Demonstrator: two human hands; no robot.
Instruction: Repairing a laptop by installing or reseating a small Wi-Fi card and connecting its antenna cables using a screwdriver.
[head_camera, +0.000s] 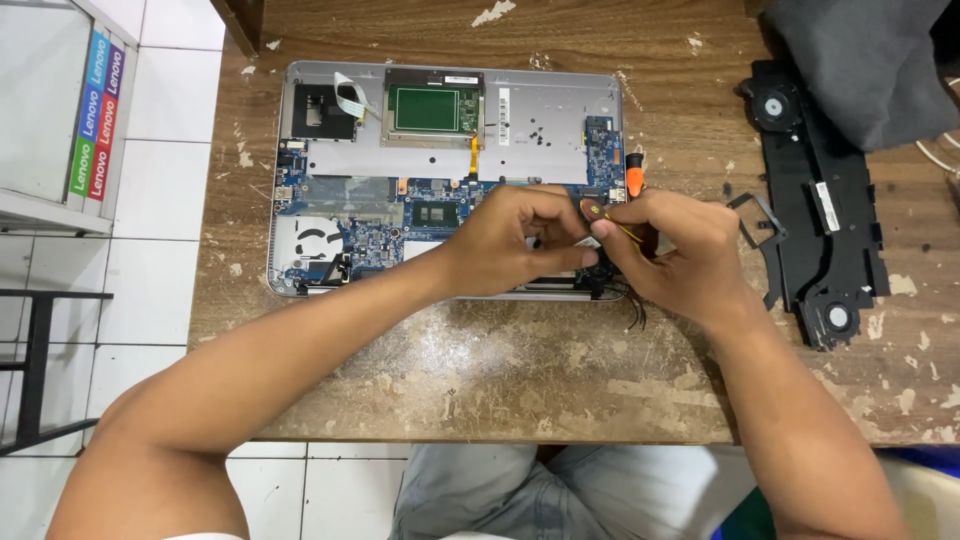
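Currently the person is working over an opened laptop chassis (447, 180) that is lying bottom-up on a worn wooden table (520, 370), with its blue mainboard (440, 210) exposed. Both hands are meeting at the near right corner of the chassis.

The left hand (515, 240) is curling palm-down over the board, its fingers closed toward a small part underneath; what it is pinching is hidden by the knuckles. The right hand (680, 250) is closing thumb and forefinger on a small round coin-cell battery (591, 209) with thin yellow leads (625, 231) (the wrap looks dark red). The cell is sitting just above the chassis corner, between the two hands.

Handling notes, as judgement:
- The cell is looking very light and rigid; pinching it by its rim should be holding it securely.
- The leads are looking thin, soft and easily torn, so pulling on them is risky; the plug end is the safer grip, though it is not visible here.
- The black cables (636, 305) trailing over the chassis edge are limp and could be snagging.

An orange-handled tool (634, 180) is lying just beside the right hand. A black speaker and fan assembly (815, 210) is resting well apart at the right, partly under a grey cloth (860, 60).
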